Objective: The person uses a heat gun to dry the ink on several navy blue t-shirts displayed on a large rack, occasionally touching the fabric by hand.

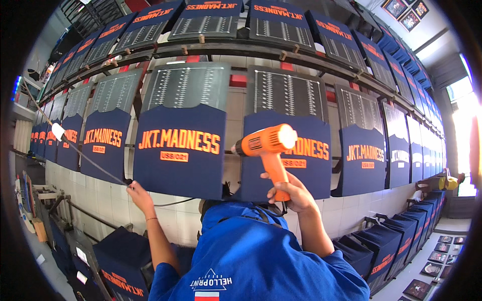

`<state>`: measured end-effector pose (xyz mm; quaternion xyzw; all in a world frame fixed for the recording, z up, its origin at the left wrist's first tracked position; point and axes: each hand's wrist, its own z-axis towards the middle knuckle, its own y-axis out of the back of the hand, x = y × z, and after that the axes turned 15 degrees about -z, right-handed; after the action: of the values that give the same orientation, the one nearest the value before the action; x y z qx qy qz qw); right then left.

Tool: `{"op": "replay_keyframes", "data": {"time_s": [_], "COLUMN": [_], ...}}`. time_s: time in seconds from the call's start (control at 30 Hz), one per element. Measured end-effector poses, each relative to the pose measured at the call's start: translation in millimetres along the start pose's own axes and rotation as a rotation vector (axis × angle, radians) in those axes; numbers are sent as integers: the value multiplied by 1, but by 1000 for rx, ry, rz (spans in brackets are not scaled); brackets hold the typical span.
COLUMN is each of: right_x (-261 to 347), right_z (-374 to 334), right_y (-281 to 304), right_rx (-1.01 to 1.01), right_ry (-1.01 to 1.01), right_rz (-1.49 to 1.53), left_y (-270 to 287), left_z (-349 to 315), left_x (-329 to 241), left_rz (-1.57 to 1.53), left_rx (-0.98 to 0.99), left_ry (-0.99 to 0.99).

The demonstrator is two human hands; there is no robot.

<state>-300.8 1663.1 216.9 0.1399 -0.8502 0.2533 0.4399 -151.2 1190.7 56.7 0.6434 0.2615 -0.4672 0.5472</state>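
My right hand (297,194) is wrapped round the handle of an orange heat gun (269,142), its dark nozzle pointing left. The heat gun hangs over a navy T-shirt (314,178) with orange lettering and covers part of the print. Off to the left, my left hand (140,197) pinches a dark power cord (95,163) that stretches up to the far left, with a white piece (58,131) along it. Between my hands another navy T-shirt (178,178) lies on a dark printing board (188,83), its orange print in full view.
A long row of boards with printed navy shirts runs left and right before me. Behind a metal rail (211,45) stands a second row (203,25). More shirts on boards (386,236) are behind me. A person in yellow (449,181) is at the far right.
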Motion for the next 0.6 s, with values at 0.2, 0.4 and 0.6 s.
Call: {"op": "replay_keyframes", "data": {"time_s": [0.2, 0.4, 0.6], "right_x": [-21, -8, 52], "right_z": [-91, -115, -104], "right_y": [128, 185, 189], "right_rx": [-33, -224, -176], "right_ry": [10, 102, 74], "right_rz": [204, 128, -354], "left_y": [-58, -84, -78], "left_z": [-215, -339, -333], "left_x": [-136, -141, -36], "left_rz": [-244, -226, 0], "left_rx": [498, 994, 837], "left_ry": [-75, -41, -3]}}
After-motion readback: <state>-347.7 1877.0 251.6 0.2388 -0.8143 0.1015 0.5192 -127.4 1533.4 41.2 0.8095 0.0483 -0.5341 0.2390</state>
